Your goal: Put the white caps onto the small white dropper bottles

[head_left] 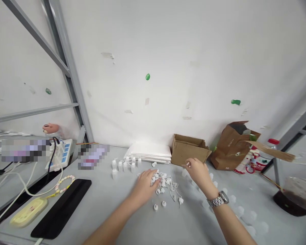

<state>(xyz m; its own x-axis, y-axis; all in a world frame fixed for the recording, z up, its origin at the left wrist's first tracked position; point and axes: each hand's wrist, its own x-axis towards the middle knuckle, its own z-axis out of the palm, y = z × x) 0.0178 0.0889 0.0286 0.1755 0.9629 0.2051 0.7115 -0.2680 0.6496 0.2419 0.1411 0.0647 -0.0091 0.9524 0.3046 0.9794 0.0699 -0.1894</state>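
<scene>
My left hand reaches over a pile of small white caps, some with thin white cords or tubes. Its fingers are apart, and its thumb and fingertips are at the pile's left side. My right hand, with a metal watch on the wrist, is raised in front of the cardboard box. Thumb and fingers are pinched together around something small and whitish that I cannot make out. Several small white capped bottles stand left of the pile. Two loose caps lie nearer me. Translucent whitish round pieces are spread at the right.
Behind are a stack of white sheets or envelopes, an open cardboard box and a brown paper bag. A dark cup stands far right. To the left are a black flat case, a power strip and cables.
</scene>
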